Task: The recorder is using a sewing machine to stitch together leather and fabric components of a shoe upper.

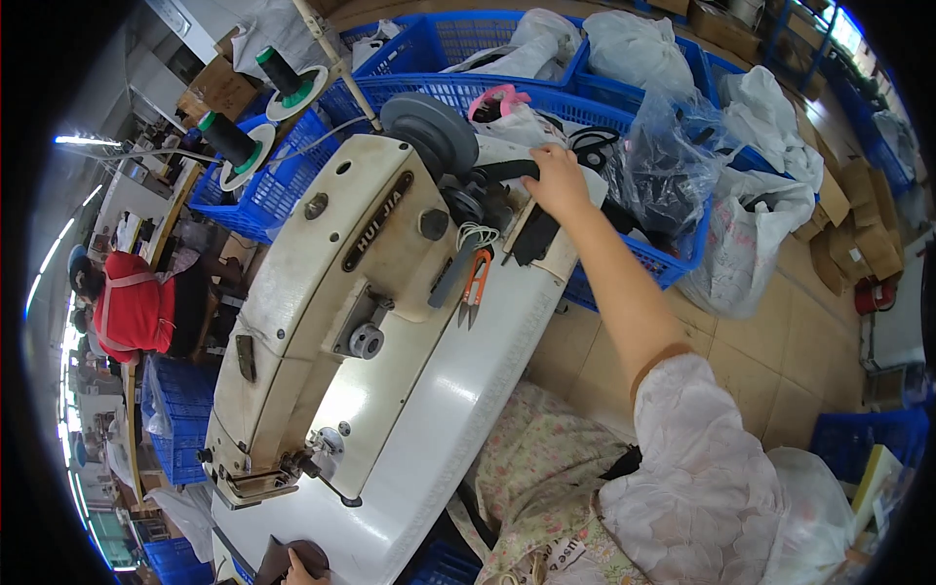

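At the far end of the white sewing table [429, 439], my right hand [563, 185] reaches out with its fingers curled over the end of a black strip [509, 170]. Another flat black piece [535, 237] lies just below that hand. My left hand [302, 572] shows only in part at the lower edge, its fingers on a small dark brown piece [310, 556]; the rest is cut off. Between the hands stands a cream sewing machine [307, 283] with a grey handwheel [429, 132]. Orange-handled thread snips [475, 283] lie on the table beside the machine.
Blue crates [634, 255] filled with bags and materials stand beyond the table. Two green thread cones [229, 141] [280, 73] sit on a stand behind the machine. A person in red [136, 302] sits at the left. Cardboard boxes [863, 219] stand at the right.
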`<state>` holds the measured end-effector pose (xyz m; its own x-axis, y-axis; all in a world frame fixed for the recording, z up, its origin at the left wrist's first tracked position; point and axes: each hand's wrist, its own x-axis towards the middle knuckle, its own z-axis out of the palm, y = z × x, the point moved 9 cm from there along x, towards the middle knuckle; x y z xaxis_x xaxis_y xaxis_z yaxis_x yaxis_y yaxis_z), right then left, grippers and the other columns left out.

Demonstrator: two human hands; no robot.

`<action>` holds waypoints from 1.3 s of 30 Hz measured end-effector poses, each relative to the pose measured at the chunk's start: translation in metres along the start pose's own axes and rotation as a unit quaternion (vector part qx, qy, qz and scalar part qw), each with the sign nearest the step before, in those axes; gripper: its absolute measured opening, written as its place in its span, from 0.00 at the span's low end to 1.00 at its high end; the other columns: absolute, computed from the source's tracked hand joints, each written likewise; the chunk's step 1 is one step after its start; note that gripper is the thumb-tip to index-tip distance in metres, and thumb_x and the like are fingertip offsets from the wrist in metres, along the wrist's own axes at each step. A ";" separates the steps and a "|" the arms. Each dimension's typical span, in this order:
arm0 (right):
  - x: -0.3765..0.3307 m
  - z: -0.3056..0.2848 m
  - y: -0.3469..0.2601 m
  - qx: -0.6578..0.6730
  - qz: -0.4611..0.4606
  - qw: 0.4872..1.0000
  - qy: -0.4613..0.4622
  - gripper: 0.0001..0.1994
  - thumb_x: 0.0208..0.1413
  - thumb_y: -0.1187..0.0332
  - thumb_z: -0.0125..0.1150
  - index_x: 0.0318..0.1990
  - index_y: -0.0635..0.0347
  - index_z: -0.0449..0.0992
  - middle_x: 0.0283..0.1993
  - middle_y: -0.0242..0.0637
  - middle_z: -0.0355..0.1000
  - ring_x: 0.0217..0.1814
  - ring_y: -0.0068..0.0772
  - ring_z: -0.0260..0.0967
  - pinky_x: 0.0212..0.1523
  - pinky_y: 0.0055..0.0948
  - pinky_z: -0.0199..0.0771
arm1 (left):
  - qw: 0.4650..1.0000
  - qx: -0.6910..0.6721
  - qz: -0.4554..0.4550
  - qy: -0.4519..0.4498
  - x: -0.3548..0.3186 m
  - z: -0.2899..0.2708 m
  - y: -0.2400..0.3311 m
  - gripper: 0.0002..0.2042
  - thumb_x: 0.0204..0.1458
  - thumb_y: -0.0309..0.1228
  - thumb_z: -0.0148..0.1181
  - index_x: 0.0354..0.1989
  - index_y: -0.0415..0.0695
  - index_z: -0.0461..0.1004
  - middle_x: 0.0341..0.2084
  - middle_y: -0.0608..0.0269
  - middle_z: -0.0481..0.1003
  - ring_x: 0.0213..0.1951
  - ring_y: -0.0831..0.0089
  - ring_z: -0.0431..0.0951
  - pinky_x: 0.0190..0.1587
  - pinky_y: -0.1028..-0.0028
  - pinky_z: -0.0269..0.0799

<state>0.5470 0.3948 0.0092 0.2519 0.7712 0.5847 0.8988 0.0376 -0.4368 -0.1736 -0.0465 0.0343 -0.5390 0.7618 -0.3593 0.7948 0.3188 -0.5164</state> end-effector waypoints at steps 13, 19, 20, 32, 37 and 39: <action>0.035 0.024 0.015 -0.081 -0.030 0.980 -0.177 0.18 0.44 0.53 0.72 0.37 0.55 0.85 0.39 0.43 0.79 0.45 0.46 0.78 0.46 0.44 0.79 | 0.996 0.002 0.045 0.077 -0.003 -0.005 0.011 0.43 0.46 0.48 0.68 0.70 0.44 0.61 0.34 0.47 0.82 0.35 0.50 0.83 0.40 0.55 0.78; 0.048 -0.012 0.020 -0.063 -0.025 0.980 -0.188 0.18 0.42 0.55 0.72 0.37 0.57 0.85 0.40 0.48 0.79 0.45 0.49 0.78 0.47 0.45 0.78 | 0.997 0.005 0.045 0.063 -0.003 -0.001 0.013 0.43 0.45 0.49 0.68 0.71 0.45 0.61 0.34 0.47 0.82 0.35 0.50 0.83 0.40 0.53 0.77; 0.050 -0.020 0.028 -0.031 -0.017 0.982 -0.183 0.18 0.41 0.57 0.72 0.38 0.59 0.85 0.39 0.50 0.79 0.44 0.51 0.78 0.47 0.45 0.78 | 0.997 -0.002 0.049 0.065 -0.003 -0.001 0.013 0.43 0.46 0.50 0.68 0.71 0.45 0.60 0.34 0.48 0.82 0.36 0.51 0.83 0.41 0.53 0.77; -0.056 -0.175 0.026 0.362 0.147 0.901 -0.190 0.26 0.53 0.67 0.69 0.60 0.64 0.72 0.51 0.36 0.76 0.31 0.12 0.66 0.29 0.12 0.61 | 0.951 -0.236 0.019 0.201 -0.059 -0.062 0.033 0.48 0.37 0.36 0.76 0.72 0.47 0.59 0.47 0.43 0.75 0.45 0.44 0.79 0.45 0.57 0.76; -0.163 -0.111 -0.105 0.508 0.091 0.773 -0.371 0.24 0.52 0.71 0.70 0.56 0.62 0.69 0.46 0.32 0.74 0.30 0.15 0.67 0.24 0.17 0.64 | 0.946 -0.257 0.050 0.192 -0.097 -0.105 0.104 0.47 0.34 0.36 0.78 0.68 0.43 0.63 0.41 0.48 0.75 0.40 0.48 0.79 0.42 0.58 0.76; -0.217 -0.068 -0.159 0.523 0.186 0.653 -0.514 0.20 0.55 0.74 0.68 0.53 0.61 0.69 0.43 0.33 0.73 0.29 0.18 0.69 0.27 0.19 0.68 | 0.957 -0.230 0.068 0.166 -0.097 -0.107 0.135 0.44 0.38 0.41 0.76 0.67 0.41 0.65 0.39 0.49 0.76 0.38 0.50 0.80 0.40 0.59 0.76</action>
<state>0.3735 0.1786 -0.0020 -0.4756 0.8495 -0.2285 -0.0291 -0.2748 -0.9611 0.0158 -0.0168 0.0821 -0.3646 0.9265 -0.0927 0.9309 0.3604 -0.0594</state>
